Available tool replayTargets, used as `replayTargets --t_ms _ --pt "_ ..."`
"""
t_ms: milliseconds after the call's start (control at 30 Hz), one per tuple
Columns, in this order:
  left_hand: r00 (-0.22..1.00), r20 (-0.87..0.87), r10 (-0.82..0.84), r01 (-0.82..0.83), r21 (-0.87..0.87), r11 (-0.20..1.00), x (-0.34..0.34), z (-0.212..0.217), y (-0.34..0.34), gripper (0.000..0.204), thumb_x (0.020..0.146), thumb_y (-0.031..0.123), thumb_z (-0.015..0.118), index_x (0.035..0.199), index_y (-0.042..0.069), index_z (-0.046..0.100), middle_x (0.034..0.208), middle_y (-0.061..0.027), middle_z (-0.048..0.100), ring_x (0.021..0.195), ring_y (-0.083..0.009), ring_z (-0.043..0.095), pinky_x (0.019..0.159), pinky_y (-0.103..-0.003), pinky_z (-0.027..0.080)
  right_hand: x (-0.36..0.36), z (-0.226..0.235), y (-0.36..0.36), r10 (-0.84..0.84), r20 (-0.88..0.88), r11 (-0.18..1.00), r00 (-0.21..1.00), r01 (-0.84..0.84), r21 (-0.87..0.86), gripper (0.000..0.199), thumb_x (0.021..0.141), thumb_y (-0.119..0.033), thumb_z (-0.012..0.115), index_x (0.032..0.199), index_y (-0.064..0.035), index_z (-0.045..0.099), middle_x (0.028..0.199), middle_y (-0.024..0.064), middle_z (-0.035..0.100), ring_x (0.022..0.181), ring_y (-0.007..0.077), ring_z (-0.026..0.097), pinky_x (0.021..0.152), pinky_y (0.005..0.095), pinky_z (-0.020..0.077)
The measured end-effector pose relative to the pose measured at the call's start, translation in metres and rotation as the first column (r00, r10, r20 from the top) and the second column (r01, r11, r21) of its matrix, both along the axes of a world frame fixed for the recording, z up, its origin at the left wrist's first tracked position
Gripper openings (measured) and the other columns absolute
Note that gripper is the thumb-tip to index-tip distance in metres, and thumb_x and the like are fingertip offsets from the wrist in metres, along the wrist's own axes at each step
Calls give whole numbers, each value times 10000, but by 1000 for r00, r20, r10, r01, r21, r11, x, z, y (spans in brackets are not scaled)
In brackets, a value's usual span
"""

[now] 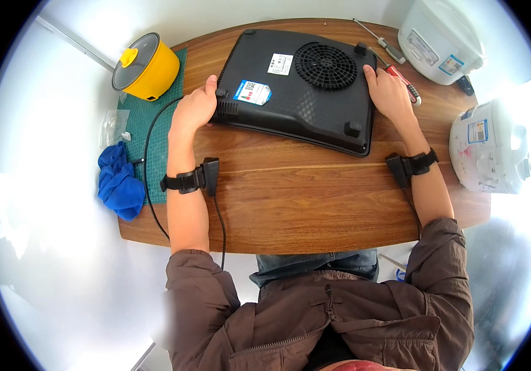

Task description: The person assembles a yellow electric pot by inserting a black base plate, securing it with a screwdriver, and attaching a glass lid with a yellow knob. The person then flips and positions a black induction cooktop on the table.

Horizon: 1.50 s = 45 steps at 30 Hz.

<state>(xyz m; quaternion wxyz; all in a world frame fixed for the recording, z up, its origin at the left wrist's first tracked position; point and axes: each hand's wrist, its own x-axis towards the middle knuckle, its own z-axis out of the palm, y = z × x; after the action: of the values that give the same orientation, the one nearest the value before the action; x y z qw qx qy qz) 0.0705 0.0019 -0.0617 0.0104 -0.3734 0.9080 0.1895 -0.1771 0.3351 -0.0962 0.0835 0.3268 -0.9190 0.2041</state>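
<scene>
A black induction cooker (302, 114) lies underside up on the wooden table, tilted a little clockwise. Its round fan grille (325, 65), stubby feet and two stickers face me. My left hand (196, 106) grips its left edge by the side vents, the fingertips hidden under the rim. On the opposite edge my right hand (389, 91) is closed, its fingers partly hidden beyond the cooker's side. A black power cord (146, 154) runs from near my left hand down over the table's front edge. Each wrist wears a strapped black device with a cable.
A yellow pot (154, 74) with a glass lid stands on a green cutting mat (157, 136). Beside it lie a plastic bag (113, 127) and a blue cloth (119, 182). Screwdrivers (391, 51) lie behind my right hand. Two white rice cookers (438, 37) stand at right.
</scene>
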Motion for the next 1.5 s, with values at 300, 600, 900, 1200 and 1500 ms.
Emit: replayTargets --t_ms 300,600,900,1200,1500 --pt "975 223 3 10 -57 998 -1 30 22 814 1102 489 140 896 32 781 595 -103 696 825 -302 752 901 -427 556 -6 -3 2 -14 72 1000 997 12 23 638 1093 -486 428 878 61 677 814 327 696 833 509 694 810 564 556" --pt "974 224 43 -29 -63 998 5 38 32 738 1112 419 206 820 47 772 576 -91 683 655 -273 719 832 -413 566 -7 -10 0 -26 47 999 999 25 29 642 1086 -501 420 902 56 683 848 330 702 849 506 693 819 577 546" --pt "960 281 -13 53 -133 990 4 38 33 742 1110 451 227 839 45 785 615 -121 699 802 -306 747 845 -450 560 -16 -23 7 150 -259 984 954 -117 137 583 1072 -491 473 933 38 675 794 270 706 742 445 711 661 517 583" --pt "931 -352 -100 -14 -306 952 -8 8 36 340 1057 372 513 1066 97 715 1023 -169 734 994 -364 711 853 -462 557 -27 20 35 -60 -128 952 990 18 -304 340 1009 -391 612 922 -106 775 734 137 727 727 385 708 706 482 563" --pt "583 -776 -239 136 -197 971 -29 -33 35 296 1014 282 634 1199 54 676 1170 -168 629 1082 -341 634 950 -439 510 -60 40 82 8 111 950 994 -43 309 476 853 -439 775 1084 -26 719 1000 226 739 982 393 702 886 455 550"
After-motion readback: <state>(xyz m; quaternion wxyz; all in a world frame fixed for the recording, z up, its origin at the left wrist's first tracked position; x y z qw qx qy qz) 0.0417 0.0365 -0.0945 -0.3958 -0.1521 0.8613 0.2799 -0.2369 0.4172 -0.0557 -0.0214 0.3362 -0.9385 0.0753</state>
